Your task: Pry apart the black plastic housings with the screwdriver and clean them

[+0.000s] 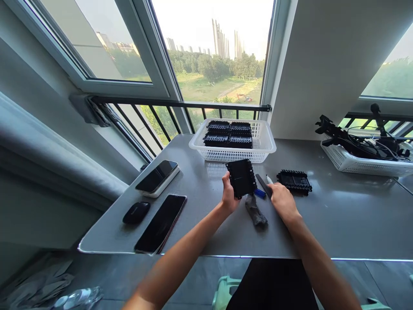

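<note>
My left hand grips a square black plastic part with toothed edges, tilted up above the table. Low at the tabletop, my right hand has its fingers closed around the near end of a flat dark strip that looks like a file. A white pen-like tip shows just beyond those fingers; the rest of it is hidden. Between the hands lie a blue cap-like piece and a crumpled grey cloth. Another black toothed part lies right of my right hand.
A white mesh basket at the back holds several black parts. To the left lie two phones, the farther on a white box, and a black rounded case. Another white basket with black gear and cables stands right.
</note>
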